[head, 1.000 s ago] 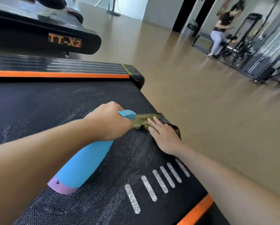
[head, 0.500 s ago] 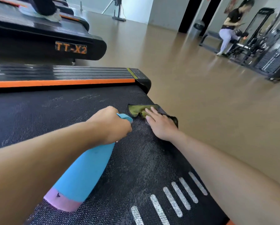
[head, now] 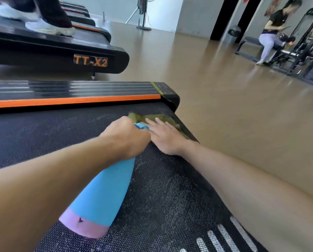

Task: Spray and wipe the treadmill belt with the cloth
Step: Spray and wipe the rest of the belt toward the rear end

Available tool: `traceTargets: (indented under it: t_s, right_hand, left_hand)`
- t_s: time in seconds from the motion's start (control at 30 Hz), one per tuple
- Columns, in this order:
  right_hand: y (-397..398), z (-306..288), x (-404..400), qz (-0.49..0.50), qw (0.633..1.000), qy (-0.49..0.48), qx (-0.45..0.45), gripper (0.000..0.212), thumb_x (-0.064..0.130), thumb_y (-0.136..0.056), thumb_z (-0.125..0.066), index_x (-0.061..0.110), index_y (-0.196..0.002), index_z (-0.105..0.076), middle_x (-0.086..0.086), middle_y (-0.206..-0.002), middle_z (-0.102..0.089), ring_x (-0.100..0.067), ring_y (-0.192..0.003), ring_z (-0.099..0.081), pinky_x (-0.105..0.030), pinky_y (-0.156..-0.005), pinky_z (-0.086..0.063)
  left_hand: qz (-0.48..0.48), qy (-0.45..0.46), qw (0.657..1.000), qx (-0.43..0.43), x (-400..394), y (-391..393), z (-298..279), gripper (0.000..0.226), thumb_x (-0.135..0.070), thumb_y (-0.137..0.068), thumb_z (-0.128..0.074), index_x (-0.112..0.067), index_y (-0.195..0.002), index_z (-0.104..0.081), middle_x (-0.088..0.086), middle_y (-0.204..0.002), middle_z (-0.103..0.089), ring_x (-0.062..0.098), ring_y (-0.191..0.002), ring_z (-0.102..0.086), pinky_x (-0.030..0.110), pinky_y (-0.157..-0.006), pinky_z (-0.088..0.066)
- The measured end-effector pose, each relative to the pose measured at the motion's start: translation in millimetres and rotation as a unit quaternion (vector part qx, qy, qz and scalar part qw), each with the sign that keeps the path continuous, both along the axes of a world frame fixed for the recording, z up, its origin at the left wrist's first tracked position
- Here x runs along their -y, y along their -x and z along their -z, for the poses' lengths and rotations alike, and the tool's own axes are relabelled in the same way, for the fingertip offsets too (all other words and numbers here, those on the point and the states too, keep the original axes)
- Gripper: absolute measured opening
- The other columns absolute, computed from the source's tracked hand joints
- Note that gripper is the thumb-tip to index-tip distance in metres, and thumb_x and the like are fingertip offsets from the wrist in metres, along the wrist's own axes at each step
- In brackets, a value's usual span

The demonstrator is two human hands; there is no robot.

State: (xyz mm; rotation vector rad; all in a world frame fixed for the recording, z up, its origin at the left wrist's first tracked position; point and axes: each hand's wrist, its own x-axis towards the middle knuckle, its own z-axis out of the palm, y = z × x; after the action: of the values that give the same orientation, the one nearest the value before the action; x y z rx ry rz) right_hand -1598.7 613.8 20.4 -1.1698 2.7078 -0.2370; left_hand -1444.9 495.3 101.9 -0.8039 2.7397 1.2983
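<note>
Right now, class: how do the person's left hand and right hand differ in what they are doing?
The left hand is closed in a fist around the blue spray bottle; the right hand lies flat, fingers spread, pressing the green cloth. The left hand is raised; the right rests on the belt. Both reach over the belt's end.

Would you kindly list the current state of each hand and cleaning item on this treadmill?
Left hand: closed around the spray bottle's neck.
Spray bottle: tilted, nozzle towards the cloth.
Right hand: flat, fingers spread, pressing on the cloth.
Cloth: green, crumpled, lying at the belt's rear end.
Treadmill belt: streaked with wipe marks.
</note>
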Motion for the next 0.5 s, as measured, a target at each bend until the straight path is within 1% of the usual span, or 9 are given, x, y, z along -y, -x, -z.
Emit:
traceTargets:
  t_s: [0.07, 0.1, 0.17, 0.2, 0.23, 0.3, 0.37, 0.43, 0.5]
  right_hand:
    - [26, -3, -6, 0.062, 0.998, 0.005, 0.010, 0.051, 0.048, -0.103, -0.016, 0.037, -0.153, -0.017, 0.011, -0.162, -0.007, -0.022, -0.150, -0.004, -0.047, -0.120, -0.004]
    - [37, -6, -10, 0.118, 0.993, 0.011, 0.020, 0.052, 0.048, -0.103, -0.016, 0.036, -0.154, -0.017, 0.009, -0.163, -0.006, -0.024, -0.150, -0.004, -0.047, -0.120, -0.005]
    - [53, -10, -15, 0.214, 0.974, 0.042, 0.062, 0.054, 0.046, -0.104, -0.019, 0.030, -0.155, -0.017, 0.003, -0.163, -0.007, -0.024, -0.150, -0.008, -0.040, -0.120, -0.007]
    - [57, -10, -16, 0.239, 0.966, 0.057, 0.080, 0.054, 0.044, -0.104, -0.021, 0.026, -0.155, -0.016, 0.000, -0.163, -0.008, -0.024, -0.149, -0.011, -0.037, -0.119, -0.009]
    - [57, -11, -17, 0.250, 0.962, 0.065, 0.090, 0.054, 0.043, -0.105, -0.022, 0.025, -0.156, -0.015, -0.002, -0.163, -0.009, -0.024, -0.149, -0.013, -0.037, -0.119, -0.011]
    - [54, -10, -19, 0.246, 0.963, 0.065, 0.091, 0.055, 0.045, -0.104, -0.022, 0.026, -0.156, -0.014, 0.000, -0.163, -0.008, -0.024, -0.149, -0.012, -0.039, -0.120, -0.010]
    - [42, -10, -27, 0.234, 0.967, 0.057, 0.081, 0.054, 0.045, -0.104, -0.021, 0.029, -0.155, -0.014, 0.003, -0.164, -0.003, -0.023, -0.150, -0.009, -0.039, -0.120, -0.008]
    - [16, -12, -42, 0.197, 0.978, 0.023, 0.058, 0.053, 0.046, -0.104, -0.020, 0.032, -0.155, -0.015, 0.006, -0.163, -0.001, -0.023, -0.150, -0.005, -0.039, -0.119, -0.005]
    - [-22, -13, -59, 0.137, 0.990, -0.018, 0.018, 0.052, 0.046, -0.104, -0.018, 0.035, -0.154, -0.016, 0.009, -0.163, -0.002, -0.022, -0.150, 0.001, -0.042, -0.119, -0.001]
  left_hand:
    - [-0.004, -0.001, 1.000, 0.005, 2, 1, -1, 0.028, -0.037, -0.086, -0.066, -0.014, -0.098, -0.076, 0.004, -0.097, -0.078, 0.026, -0.095, -0.071, 0.034, -0.079, -0.055]
    - [-0.008, -0.002, 1.000, 0.004, 4, 0, -3, 0.027, -0.037, -0.087, -0.068, -0.014, -0.097, -0.077, 0.003, -0.096, -0.078, 0.024, -0.093, -0.070, 0.032, -0.075, -0.053]
    - [-0.010, -0.008, 1.000, -0.005, 9, -5, -7, 0.025, -0.034, -0.090, -0.069, -0.011, -0.088, -0.078, 0.000, -0.088, -0.079, 0.018, -0.082, -0.066, 0.027, -0.063, -0.044]
    - [-0.006, -0.017, 1.000, -0.010, 11, -7, -8, 0.024, -0.032, -0.091, -0.069, -0.011, -0.084, -0.078, -0.001, -0.085, -0.079, 0.016, -0.077, -0.066, 0.027, -0.060, -0.041]
    - [0.002, -0.029, 0.999, -0.016, 13, -9, -9, 0.024, -0.031, -0.091, -0.068, -0.012, -0.083, -0.079, -0.002, -0.082, -0.080, 0.016, -0.077, -0.067, 0.026, -0.061, -0.042]
    - [0.013, -0.051, 0.998, -0.037, 16, -16, -10, 0.020, -0.031, -0.091, -0.069, -0.015, -0.087, -0.081, -0.002, -0.079, -0.081, 0.018, -0.084, -0.072, 0.028, -0.070, -0.046]
    - [0.027, -0.056, 0.996, -0.061, 14, -22, -14, 0.018, -0.031, -0.090, -0.070, -0.018, -0.091, -0.082, -0.002, -0.078, -0.081, 0.016, -0.083, -0.071, 0.028, -0.073, -0.048]
    - [0.064, -0.047, 0.994, -0.073, 7, -30, -18, 0.020, -0.033, -0.091, -0.070, -0.018, -0.093, -0.083, 0.000, -0.081, -0.081, 0.010, -0.074, -0.067, 0.028, -0.070, -0.046]
    - [0.122, -0.025, 0.988, -0.095, -2, -40, -20, 0.023, -0.035, -0.092, -0.070, -0.016, -0.089, -0.082, -0.001, -0.079, -0.079, 0.002, -0.057, -0.056, 0.023, -0.060, -0.042]
